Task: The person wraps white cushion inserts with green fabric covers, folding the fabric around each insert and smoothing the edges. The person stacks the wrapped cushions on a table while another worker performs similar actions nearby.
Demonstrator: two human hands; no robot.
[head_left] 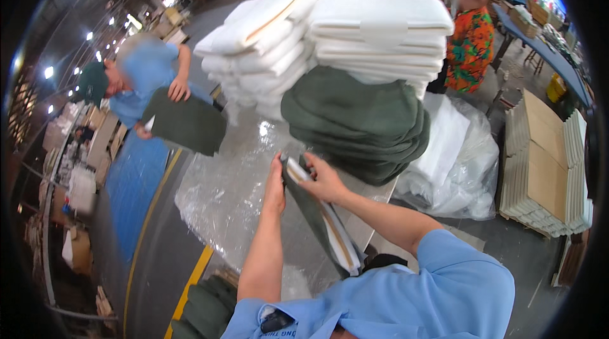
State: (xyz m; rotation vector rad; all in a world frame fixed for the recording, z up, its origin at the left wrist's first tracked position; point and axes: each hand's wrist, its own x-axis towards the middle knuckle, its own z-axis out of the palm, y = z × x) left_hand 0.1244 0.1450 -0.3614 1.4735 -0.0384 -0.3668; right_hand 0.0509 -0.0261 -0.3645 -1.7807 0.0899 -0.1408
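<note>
A folded dark green cloth (311,202) stands on edge between my hands, its white and tan layers showing along the top. My left hand (275,185) presses against its left side, fingers stretched along it. My right hand (325,180) grips its right side near the far end. The near end of the cloth reaches back to my blue shirt. Just beyond my hands rises a stack of folded dark green cloths (355,120). Behind that are two tall piles of folded white cloths, a left pile (260,40) and a right pile (380,21).
A plastic-covered table (222,180) lies under my hands. On the left, a co-worker in a blue shirt holds a dark green cloth (184,122). Clear plastic bags (466,174) and stacked flat cartons (539,161) stand right. More green cloths (203,310) lie low at left.
</note>
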